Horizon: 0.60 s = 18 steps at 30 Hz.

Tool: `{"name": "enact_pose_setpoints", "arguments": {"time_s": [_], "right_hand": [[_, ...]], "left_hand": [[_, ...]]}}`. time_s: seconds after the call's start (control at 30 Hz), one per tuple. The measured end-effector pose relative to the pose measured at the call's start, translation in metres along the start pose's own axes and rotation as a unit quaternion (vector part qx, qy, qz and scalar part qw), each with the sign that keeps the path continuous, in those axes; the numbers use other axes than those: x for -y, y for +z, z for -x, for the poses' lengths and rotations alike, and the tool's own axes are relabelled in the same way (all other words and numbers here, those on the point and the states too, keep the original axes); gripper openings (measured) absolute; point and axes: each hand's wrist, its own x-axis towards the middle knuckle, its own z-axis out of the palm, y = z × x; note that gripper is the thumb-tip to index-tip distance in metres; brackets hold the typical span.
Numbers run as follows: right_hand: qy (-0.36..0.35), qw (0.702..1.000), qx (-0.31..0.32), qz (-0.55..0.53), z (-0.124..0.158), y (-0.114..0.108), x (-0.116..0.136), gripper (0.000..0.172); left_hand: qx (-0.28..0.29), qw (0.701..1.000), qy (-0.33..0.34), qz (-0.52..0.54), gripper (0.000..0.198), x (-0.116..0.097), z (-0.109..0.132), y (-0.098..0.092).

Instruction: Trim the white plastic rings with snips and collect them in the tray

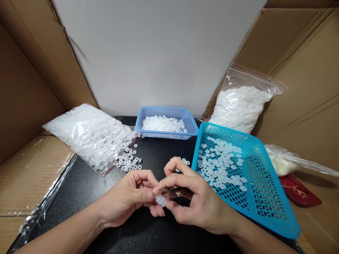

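Note:
My left hand pinches a short stack of white plastic rings between thumb and fingers, low over the black table. My right hand meets it from the right, fingers closed on a thin metal tool whose tip points at the stack. Directly right of my hands is a tilted turquoise basket holding several loose white rings. More loose rings lie scattered on the table ahead of my left hand.
A small blue basket with white rings stands at the back centre. Clear bags full of rings lie at back left and back right. Cardboard walls enclose both sides. A red pouch and another bag lie at the right.

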Motion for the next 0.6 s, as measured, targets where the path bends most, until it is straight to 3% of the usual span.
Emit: {"name": "enact_pose_setpoints", "arguments": {"time_s": [0.1,0.3,0.43,0.6], "right_hand": [[-0.021,1.000,-0.009,-0.006,0.000,-0.004,-0.003,0.044],[-0.117,0.980,-0.126,0.100,0.001,-0.005,-0.007,0.043],[-0.201,0.932,-0.176,0.245,0.006,0.000,-0.005,0.046],[-0.243,0.866,-0.186,0.395,0.011,0.004,-0.002,0.052]], "left_hand": [[-0.001,1.000,0.019,0.018,0.023,-0.001,0.002,0.001],[-0.006,0.994,0.103,0.033,0.022,-0.002,0.004,0.009],[-0.040,0.988,0.147,0.026,0.031,-0.001,0.005,0.011],[-0.067,0.979,0.191,0.022,0.037,-0.001,0.006,0.013]]}}
